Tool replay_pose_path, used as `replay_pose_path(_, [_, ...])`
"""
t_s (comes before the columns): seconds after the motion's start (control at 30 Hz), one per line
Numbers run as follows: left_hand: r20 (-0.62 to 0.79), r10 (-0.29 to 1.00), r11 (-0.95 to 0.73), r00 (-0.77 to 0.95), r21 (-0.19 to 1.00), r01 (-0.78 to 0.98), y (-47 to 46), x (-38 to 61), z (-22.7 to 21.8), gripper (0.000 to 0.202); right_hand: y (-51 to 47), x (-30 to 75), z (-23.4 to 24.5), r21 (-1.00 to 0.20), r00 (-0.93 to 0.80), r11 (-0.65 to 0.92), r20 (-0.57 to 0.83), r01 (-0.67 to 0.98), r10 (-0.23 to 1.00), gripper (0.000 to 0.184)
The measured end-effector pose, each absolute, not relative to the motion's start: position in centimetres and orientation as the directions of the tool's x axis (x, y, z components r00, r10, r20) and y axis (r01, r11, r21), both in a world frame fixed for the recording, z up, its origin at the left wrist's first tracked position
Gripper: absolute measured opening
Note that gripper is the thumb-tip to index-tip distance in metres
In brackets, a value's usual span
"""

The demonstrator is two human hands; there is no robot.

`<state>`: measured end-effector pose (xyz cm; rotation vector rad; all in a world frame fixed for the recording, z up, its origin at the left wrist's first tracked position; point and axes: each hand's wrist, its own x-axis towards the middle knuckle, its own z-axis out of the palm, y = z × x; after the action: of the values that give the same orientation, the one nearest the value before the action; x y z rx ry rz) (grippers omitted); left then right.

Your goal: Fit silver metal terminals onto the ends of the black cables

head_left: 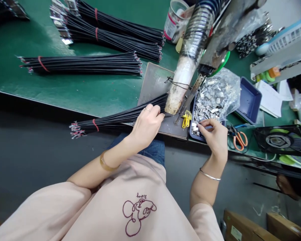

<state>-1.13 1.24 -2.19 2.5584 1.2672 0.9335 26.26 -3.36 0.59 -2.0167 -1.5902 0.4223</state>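
My left hand is closed on the near end of a bundle of black cables tied with a red band, lying across the bench edge and a metal plate. My right hand is closed in a pinch over a dark blue tray holding several small metal shells; a tiny piece seems to sit in the fingertips. Just above both hands stands a taped machine head with a thin tip, and a small yellow clip lies by it.
More tied black cable bundles lie on the green bench top. Orange-handled scissors, an empty blue bin, a black fan, a plastic jar and papers sit to the right. Cardboard boxes stand on the floor.
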Motion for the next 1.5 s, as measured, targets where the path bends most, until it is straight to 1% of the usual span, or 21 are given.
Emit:
replay_pose_path(0.07, [0.438, 0.765, -0.625, 0.473, 0.329, 0.708, 1.7, -0.8, -2.3, 0.028, -2.6, 26.8, 1.0, -0.578, 0.215, -0.187, -0.020, 0.795, 0.976, 0.022])
replay_pose_path(0.1, [0.445, 0.761, -0.630, 0.472, 0.339, 0.699, 1.7, -0.8, -2.3, 0.028, -2.4, 27.0, 1.2, -0.571, 0.193, -0.192, -0.059, 0.798, 0.979, 0.022])
replay_pose_path(0.17, [0.488, 0.744, -0.657, 0.456, 0.409, 0.633, 1.5, -1.0, -2.3, 0.028, -2.2, 27.2, 1.4, -0.551, 0.168, -0.191, -0.094, 0.812, 0.981, 0.020])
replay_pose_path(0.23, [0.536, 0.720, -0.691, 0.440, 0.503, 0.518, 1.0, -1.5, -2.2, 0.025, -2.3, 27.1, 1.4, -0.528, 0.164, -0.184, -0.085, 0.829, 0.983, 0.016])
replay_pose_path(0.33, [0.566, 0.673, -0.733, 0.476, 0.594, 0.330, -0.2, -1.9, -1.7, 0.021, -2.8, 26.5, 1.4, -0.447, 0.183, -0.153, 0.025, 0.881, 0.983, 0.011])
replay_pose_path(0.4, [0.549, 0.660, -0.717, 0.512, 0.663, 0.214, -0.9, -1.9, -1.4, 0.018, -3.5, 25.5, 1.7, -0.388, 0.216, -0.136, 0.172, 0.912, 0.961, 0.010])
replay_pose_path(0.43, [0.530, 0.673, -0.687, 0.516, 0.707, 0.168, -1.2, -1.8, -1.2, 0.017, -3.9, 24.9, 2.0, -0.381, 0.240, -0.127, 0.264, 0.916, 0.934, 0.010])
replay_pose_path(0.47, [0.501, 0.700, -0.639, 0.509, 0.758, 0.133, -1.4, -1.6, -1.1, 0.016, -4.4, 24.1, 2.2, -0.402, 0.266, -0.112, 0.351, 0.909, 0.898, 0.010])
replay_pose_path(0.53, [0.404, 0.783, -0.501, 0.473, 0.860, 0.095, -1.6, -1.3, -1.0, 0.014, -5.4, 22.0, 2.5, -0.507, 0.329, -0.040, 0.495, 0.861, 0.805, 0.013])
replay_pose_path(0.6, [0.264, 0.854, -0.330, 0.448, 0.941, 0.075, -1.5, -1.0, -0.9, 0.013, -6.4, 19.6, 2.4, -0.637, 0.392, 0.048, 0.529, 0.769, 0.752, 0.015])
replay_pose_path(0.67, [0.136, 0.886, -0.177, 0.444, 0.983, 0.052, -1.3, -0.9, -0.8, 0.013, -7.1, 17.2, 1.7, -0.712, 0.428, 0.114, 0.533, 0.692, 0.730, 0.009])
replay_pose_path(0.7, [0.092, 0.891, -0.122, 0.444, 0.992, 0.041, -1.2, -0.8, -0.7, 0.014, -7.3, 16.1, 1.3, -0.727, 0.401, 0.151, 0.526, 0.670, 0.750, 0.006])
replay_pose_path(0.77, [0.050, 0.895, -0.064, 0.444, 0.998, 0.017, -1.0, -0.8, -0.6, 0.013, -7.4, 14.7, 0.3, -0.783, 0.361, 0.174, 0.456, 0.598, 0.813, 0.001])
replay_pose_path(0.87, [0.052, 0.893, -0.057, 0.446, 0.998, -0.001, -0.9, -0.9, -0.4, 0.011, -7.1, 13.8, -0.7, -0.871, 0.321, 0.140, 0.317, 0.471, 0.893, 0.005])
replay_pose_path(0.97, [0.063, 0.887, -0.085, 0.457, 0.996, 0.029, -0.9, -0.9, -0.4, 0.012, -6.8, 13.8, -1.2, -0.911, 0.315, 0.118, 0.256, 0.396, 0.914, 0.005])
replay_pose_path(1.17, [0.156, 0.857, -0.223, 0.491, 0.972, 0.080, -0.7, -1.3, -0.5, 0.015, -7.0, 14.3, -1.4, -0.924, 0.284, 0.139, 0.248, 0.356, 0.926, 0.004])
replay_pose_path(1.23, [0.208, 0.829, -0.305, 0.518, 0.946, 0.108, -0.6, -1.3, -0.7, 0.014, -7.2, 14.5, -1.2, -0.877, 0.261, 0.164, 0.306, 0.451, 0.916, 0.006])
replay_pose_path(1.3, [0.259, 0.800, -0.390, 0.541, 0.910, 0.142, -0.6, -1.4, -0.8, 0.012, -7.4, 14.5, -1.1, -0.788, 0.228, 0.191, 0.386, 0.586, 0.894, 0.009])
replay_pose_path(1.37, [0.277, 0.791, -0.423, 0.545, 0.892, 0.161, -0.6, -1.4, -0.8, 0.013, -7.5, 14.3, -1.1, -0.753, 0.221, 0.198, 0.416, 0.628, 0.882, 0.010])
replay_pose_path(1.43, [0.215, 0.807, -0.345, 0.550, 0.928, 0.143, -0.6, -1.5, -0.7, 0.020, -7.5, 14.1, -1.3, -0.802, 0.253, 0.186, 0.384, 0.567, 0.888, 0.007])
replay_pose_path(1.5, [0.094, 0.830, -0.168, 0.550, 0.982, 0.087, -0.5, -1.7, -0.5, 0.024, -7.4, 13.9, -1.5, -0.833, 0.283, 0.174, 0.364, 0.525, 0.887, 0.006])
